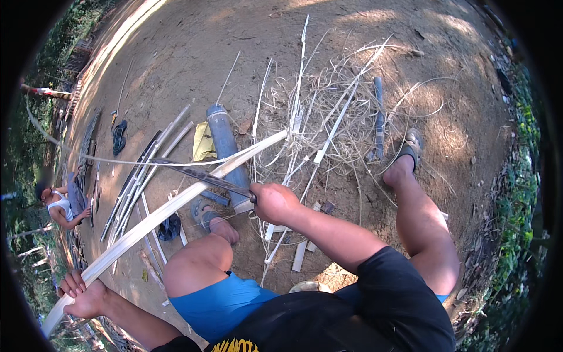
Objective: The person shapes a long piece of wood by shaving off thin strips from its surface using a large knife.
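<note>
My left hand (83, 298) is closed round the near end of a long pale bamboo strip (149, 222) at the lower left. The strip slants up to the right, its far end above the shavings. In my right hand (274, 203) is a knife (202, 178), its dark blade pointing left and crossing the strip. A thin, curved sliver (126, 159) arcs away to the upper left beside the blade. Just beyond the knife lies a thick, dark bamboo section (221, 132), partly covered by the strip.
A tangled heap of pale shavings (343, 111) spreads between my sandalled feet. Bamboo poles (143, 161) lie left, near a yellow packet (203, 142) and a dark sandal (119, 138). A short dark tube (379, 117) lies by my right foot. Another person (64, 205) sits at far left.
</note>
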Demonstrator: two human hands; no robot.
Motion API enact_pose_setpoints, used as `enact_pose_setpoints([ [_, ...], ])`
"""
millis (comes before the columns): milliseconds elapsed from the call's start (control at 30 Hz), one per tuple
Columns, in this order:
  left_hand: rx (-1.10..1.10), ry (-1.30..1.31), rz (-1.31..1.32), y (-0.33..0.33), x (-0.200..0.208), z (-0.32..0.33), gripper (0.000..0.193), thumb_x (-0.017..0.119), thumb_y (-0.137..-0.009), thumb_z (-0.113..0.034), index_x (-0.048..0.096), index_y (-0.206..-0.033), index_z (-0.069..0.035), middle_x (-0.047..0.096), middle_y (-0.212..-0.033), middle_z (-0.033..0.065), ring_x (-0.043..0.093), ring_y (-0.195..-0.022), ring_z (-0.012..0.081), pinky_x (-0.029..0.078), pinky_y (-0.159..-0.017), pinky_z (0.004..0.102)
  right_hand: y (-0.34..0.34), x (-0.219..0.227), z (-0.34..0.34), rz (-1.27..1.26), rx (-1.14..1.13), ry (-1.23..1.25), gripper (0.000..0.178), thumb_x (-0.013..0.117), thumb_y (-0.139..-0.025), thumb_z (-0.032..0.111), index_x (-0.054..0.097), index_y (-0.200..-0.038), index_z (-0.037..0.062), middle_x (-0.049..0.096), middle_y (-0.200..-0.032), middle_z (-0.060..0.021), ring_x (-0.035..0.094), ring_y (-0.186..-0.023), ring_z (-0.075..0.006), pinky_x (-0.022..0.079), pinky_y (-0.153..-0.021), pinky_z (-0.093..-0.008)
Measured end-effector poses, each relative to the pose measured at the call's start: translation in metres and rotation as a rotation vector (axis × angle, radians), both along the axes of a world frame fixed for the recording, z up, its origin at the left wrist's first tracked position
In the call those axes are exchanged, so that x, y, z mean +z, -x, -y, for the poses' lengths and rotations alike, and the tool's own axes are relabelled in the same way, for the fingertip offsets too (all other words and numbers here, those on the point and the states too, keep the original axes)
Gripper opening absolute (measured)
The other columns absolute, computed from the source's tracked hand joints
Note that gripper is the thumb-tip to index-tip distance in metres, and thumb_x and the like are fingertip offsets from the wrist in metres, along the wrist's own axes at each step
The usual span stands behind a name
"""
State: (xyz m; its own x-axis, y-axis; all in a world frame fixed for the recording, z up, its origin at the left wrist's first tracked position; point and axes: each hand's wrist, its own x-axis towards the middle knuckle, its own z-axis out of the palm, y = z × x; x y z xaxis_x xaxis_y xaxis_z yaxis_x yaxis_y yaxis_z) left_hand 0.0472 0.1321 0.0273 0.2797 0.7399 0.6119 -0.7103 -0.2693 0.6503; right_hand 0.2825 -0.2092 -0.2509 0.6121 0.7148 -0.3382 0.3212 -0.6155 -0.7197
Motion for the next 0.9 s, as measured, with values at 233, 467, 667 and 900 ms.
enact_pose_setpoints([
  [233, -0.052, -0.024, -0.025, -0.017, 0.006, -0.012, 0.061, 0.021, -0.098, -0.059, 0.044, -0.082, -0.005, 0.032, -0.060, 0.0018, 0.029, -0.049, 0.0138, 0.025, -0.043, 0.0264, -0.074, -0.125, 0.055, -0.114, -0.360, 0.277, 0.025, 0.058, -0.086, 0.012, 0.064, -0.110, 0.0058, 0.069, -0.102, -0.0181, 0.068, -0.095, -0.0327, 0.054, -0.085, -0.0451],
  [467, -0.083, 0.005, -0.060, -0.009, -0.004, -0.031, 0.065, 0.017, -0.098, -0.063, 0.043, -0.082, -0.006, 0.032, -0.059, 0.0016, 0.029, -0.048, 0.0136, 0.025, -0.043, 0.0268, -0.028, -0.049, 0.012, -0.047, -0.039, 0.030, 0.027, 0.049, -0.089, 0.010, 0.062, -0.112, 0.0096, 0.068, -0.108, -0.0161, 0.066, -0.104, -0.0311, 0.051, -0.092, -0.0451],
  [667, -0.050, 0.006, -0.063, 0.004, -0.006, -0.036, 0.066, 0.017, -0.098, -0.063, 0.044, -0.085, -0.005, 0.033, -0.060, 0.0014, 0.029, -0.048, 0.0134, 0.025, -0.044, 0.0264, -0.091, -0.121, 0.062, -0.128, -0.319, 0.330, 0.027, 0.055, -0.089, 0.012, 0.063, -0.114, 0.0094, 0.070, -0.102, -0.0139, 0.068, -0.099, -0.0298, 0.054, -0.087, -0.0435],
  [900, -0.130, 0.026, -0.033, -0.002, -0.021, -0.055, 0.066, 0.018, -0.098, -0.065, 0.045, -0.086, -0.005, 0.032, -0.060, 0.0016, 0.029, -0.049, 0.0130, 0.026, -0.045, 0.0261, -0.051, -0.127, 0.040, -0.027, -0.206, 0.201, 0.023, 0.057, -0.087, 0.015, 0.064, -0.106, 0.0045, 0.069, -0.097, -0.0208, 0.067, -0.094, -0.0353, 0.054, -0.084, -0.0440],
])
